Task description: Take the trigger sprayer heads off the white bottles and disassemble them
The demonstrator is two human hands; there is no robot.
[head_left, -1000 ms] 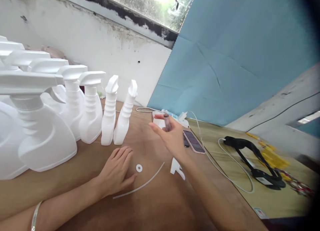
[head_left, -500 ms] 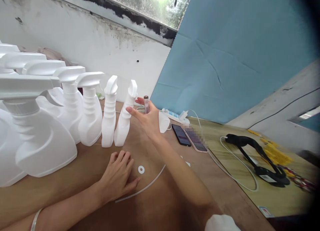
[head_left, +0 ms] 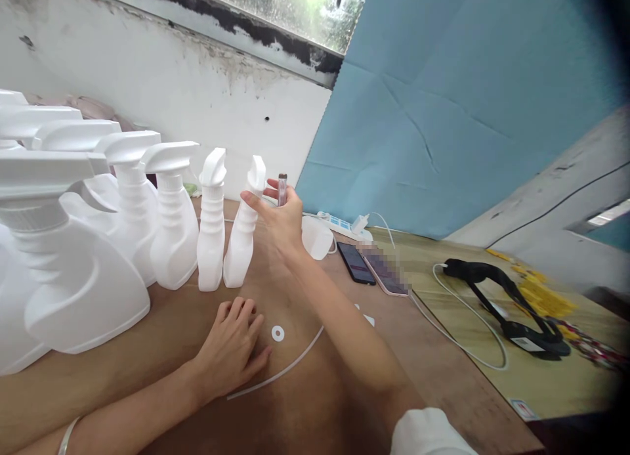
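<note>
My right hand (head_left: 283, 225) reaches to the neck of a slightly tilted white spray bottle (head_left: 240, 245), thumb in front and fingers on the far side. A small clear tube with a brown top (head_left: 282, 190) sticks up from the same hand; how it is held is partly hidden. My left hand (head_left: 233, 343) rests on the table, fingers loosely bent and apart, holding nothing. Close to it lie a flat white ring (head_left: 278, 333) and a thin, curved white tube (head_left: 290, 366). Another upright spray bottle (head_left: 210, 238) stands just left of the tilted one.
Several more white spray bottles (head_left: 88, 284) crowd the left. Behind my right hand sit a white plastic piece (head_left: 317, 238) and a power strip (head_left: 339, 225). Two phones (head_left: 357, 263) lie to the right, then a black strap-like frame with a cable (head_left: 506, 310). A wall is behind.
My right hand has moved up and left along the bottle's neck, the small tube moving with it. The bottle's top has shifted slightly left. My left hand stays put.
</note>
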